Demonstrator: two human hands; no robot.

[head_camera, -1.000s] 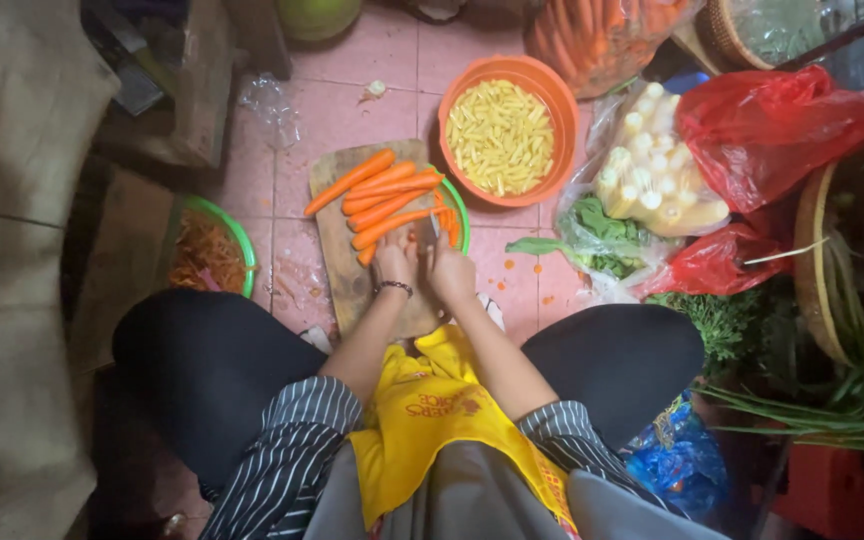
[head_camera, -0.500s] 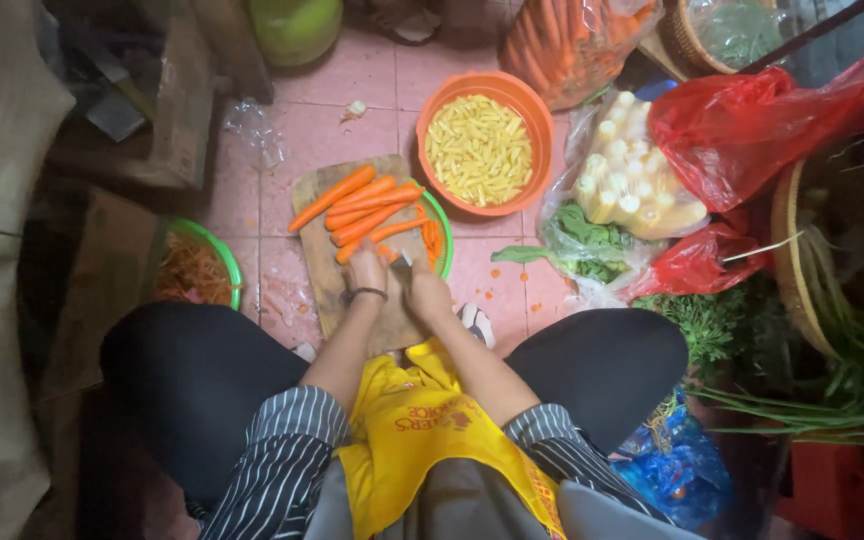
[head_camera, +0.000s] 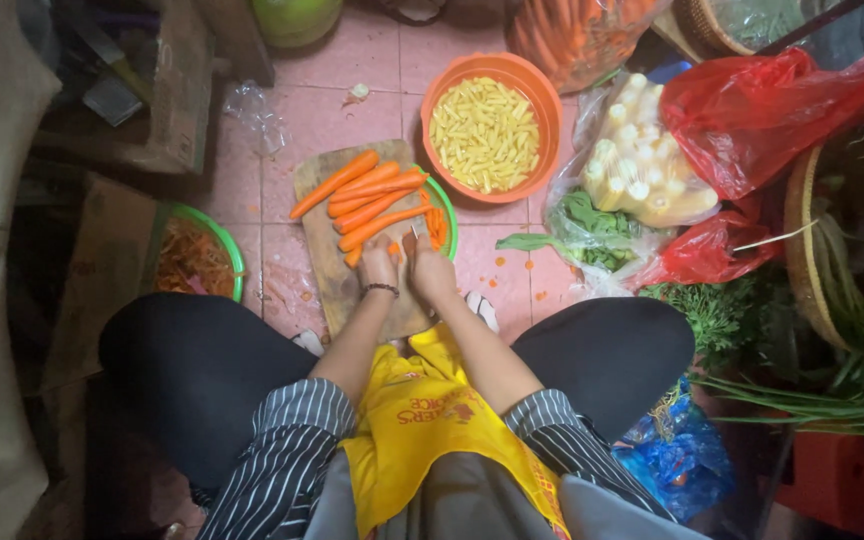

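Two hands met at the near end of a wooden cutting board (head_camera: 324, 262) on the pink tiled floor. The left hand (head_camera: 379, 266), a dark band at its wrist, pressed down on the end of a peeled carrot (head_camera: 384, 226). The right hand (head_camera: 431, 270) sat just beside it, closed around what looked like a small knife (head_camera: 415, 232), though only a sliver of it showed. Whether the two hands touched could not be told.

More peeled carrots (head_camera: 367, 190) lay side by side across the board's far half, slanting up to the right. A green-rimmed bowl (head_camera: 448, 222) peeked from under the board's right edge, holding orange pieces. Beyond it stood an orange bowl (head_camera: 493, 125) of pale yellow cut pieces.

To the right, a clear plastic bag (head_camera: 642, 165) held pale baby corn, with leafy greens in another clear bag (head_camera: 592, 235) just below. A red plastic bag (head_camera: 762, 110) slumped behind them, and a smaller red one (head_camera: 707, 255) lay nearer. A clear bag of whole carrots (head_camera: 577, 35) stood at the top. A blue plastic bag (head_camera: 682, 450) sat by the right knee. On the left, a second green-rimmed bowl (head_camera: 197, 258) held orange peelings beside a brown cardboard box (head_camera: 102, 240).
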